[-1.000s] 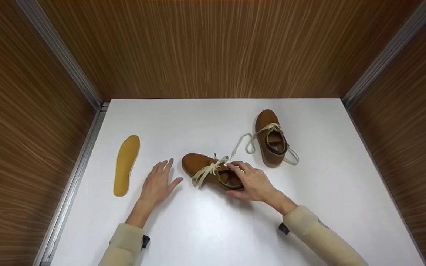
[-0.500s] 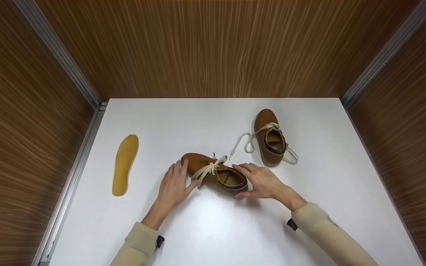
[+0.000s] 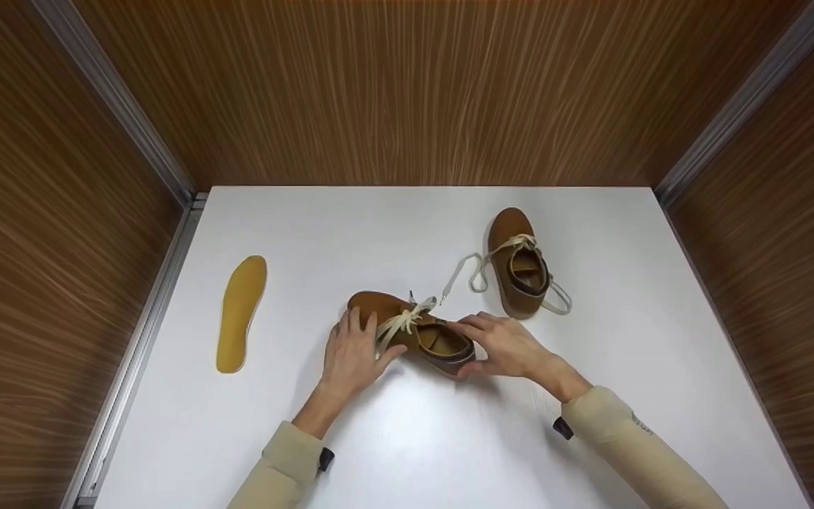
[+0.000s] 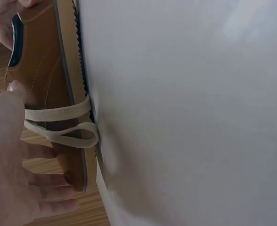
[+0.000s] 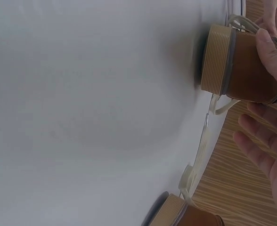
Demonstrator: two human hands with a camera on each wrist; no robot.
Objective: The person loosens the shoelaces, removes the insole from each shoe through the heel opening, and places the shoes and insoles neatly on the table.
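A brown lace-up shoe (image 3: 417, 341) lies on the white table with its toe to the left. The left hand (image 3: 352, 353) rests at the toe, fingers extended over its top and thumb along the near side. In the left wrist view, those fingers look straight and spread. At the heel, the right hand (image 3: 509, 348) holds the shoe with its thumb on the near side and fingertips at the far side of the collar. A cream shoelace (image 4: 58, 114) hangs in a loop down the shoe's side.
A second brown shoe (image 3: 504, 279) stands at the back right, its loose lace (image 3: 476, 272) trailing left toward the first shoe. On the left lies a yellow insole (image 3: 241, 314). Wood-grain panels (image 3: 407, 92) enclose the white table (image 3: 350, 226) at the back and sides.
The left hand has moved right from the table onto the shoe's toe. The right hand has shifted from the shoe's opening back to its heel. The shoe has barely moved.
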